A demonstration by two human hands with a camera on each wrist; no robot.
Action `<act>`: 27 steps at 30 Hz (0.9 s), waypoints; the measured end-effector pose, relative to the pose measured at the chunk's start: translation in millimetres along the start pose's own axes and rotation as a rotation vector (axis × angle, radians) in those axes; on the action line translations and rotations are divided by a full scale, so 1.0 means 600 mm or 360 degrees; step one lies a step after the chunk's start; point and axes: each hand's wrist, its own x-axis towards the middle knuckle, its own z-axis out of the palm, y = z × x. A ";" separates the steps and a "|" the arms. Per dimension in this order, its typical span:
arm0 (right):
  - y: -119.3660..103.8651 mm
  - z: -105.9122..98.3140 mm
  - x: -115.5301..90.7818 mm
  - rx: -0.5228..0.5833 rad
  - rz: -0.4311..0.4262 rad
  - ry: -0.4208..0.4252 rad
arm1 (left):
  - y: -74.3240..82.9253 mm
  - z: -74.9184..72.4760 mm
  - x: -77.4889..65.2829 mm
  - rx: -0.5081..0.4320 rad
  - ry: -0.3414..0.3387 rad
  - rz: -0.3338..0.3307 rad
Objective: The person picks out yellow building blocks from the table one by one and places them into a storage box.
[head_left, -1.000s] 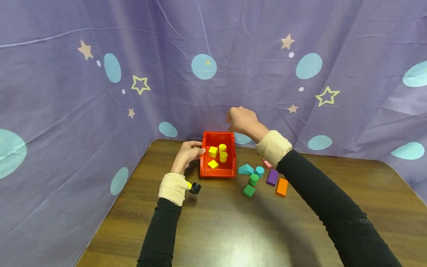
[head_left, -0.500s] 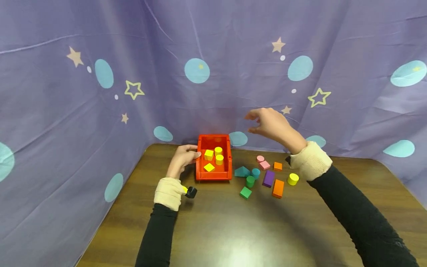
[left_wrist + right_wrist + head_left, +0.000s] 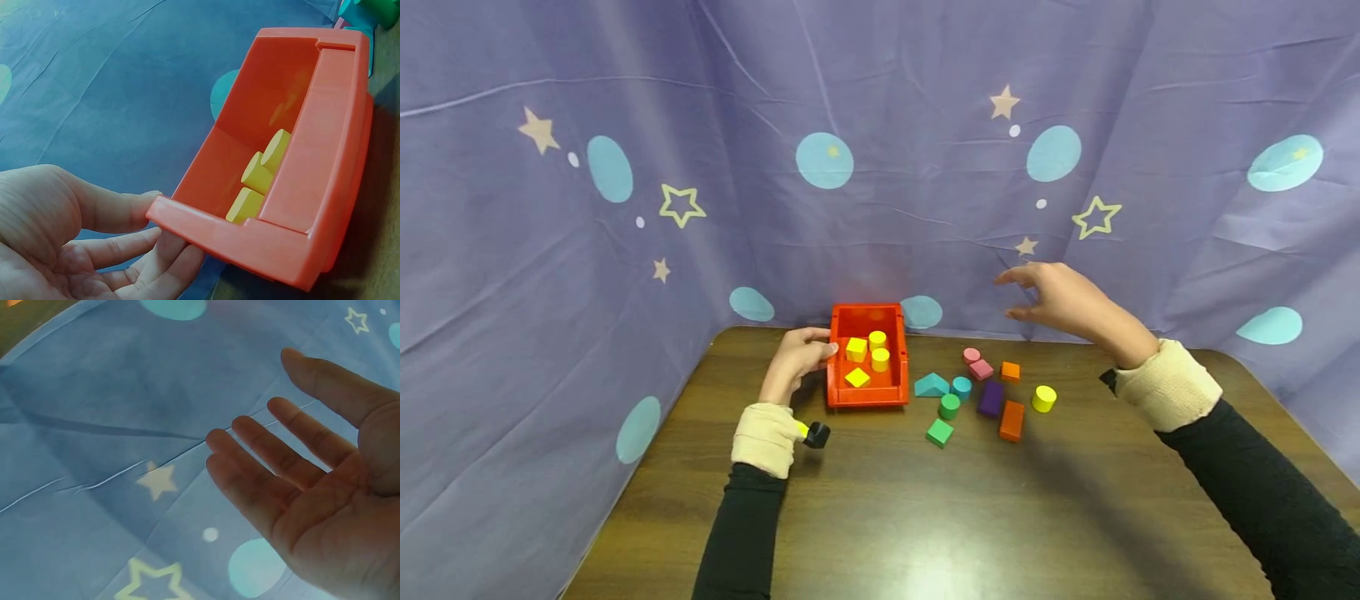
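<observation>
My left hand (image 3: 795,361) pinches the left wall of a red plastic bin (image 3: 868,397), thumb on the rim and fingers against the outside. In the left wrist view, the thumb (image 3: 115,209) lies over the bin's rim (image 3: 212,234). Inside the bin are a yellow cube (image 3: 856,349), two yellow cylinders (image 3: 880,360) and a flat yellow block (image 3: 857,378). Raised in the air right of the bin, my right hand (image 3: 1063,300) has its fingers apart from the thumb. Its palm (image 3: 337,531) faces the right wrist camera with nothing in it.
Right of the bin lie a blue triangle (image 3: 932,385), blue cylinder (image 3: 961,388), green cylinder (image 3: 950,407), green block (image 3: 940,432), pink pieces (image 3: 981,369), purple block (image 3: 991,399), orange blocks (image 3: 1011,422) and a yellow cylinder (image 3: 1043,398). A purple patterned curtain (image 3: 925,125) borders the wooden table (image 3: 880,508).
My right hand has moved right, away from the bin, and its fingers have spread. The yellow cylinder and small orange block have come out from behind the arm. My left hand stays on the bin.
</observation>
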 end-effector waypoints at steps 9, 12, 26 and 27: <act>0.053 0.026 -0.040 0.0033 -0.0058 -0.0101 | -0.002 0.000 0.003 0.0011 -0.0021 -0.0003; 0.067 0.041 -0.048 0.0038 -0.0082 -0.0123 | -0.002 0.000 0.002 0.0012 -0.0017 -0.0004; 0.099 0.100 -0.076 0.0096 -0.0198 -0.0187 | -0.002 -0.001 0.001 -0.0016 -0.0010 -0.0028; 0.101 0.103 -0.078 0.0089 -0.0204 -0.0188 | -0.001 0.000 0.001 -0.0014 -0.0013 -0.0023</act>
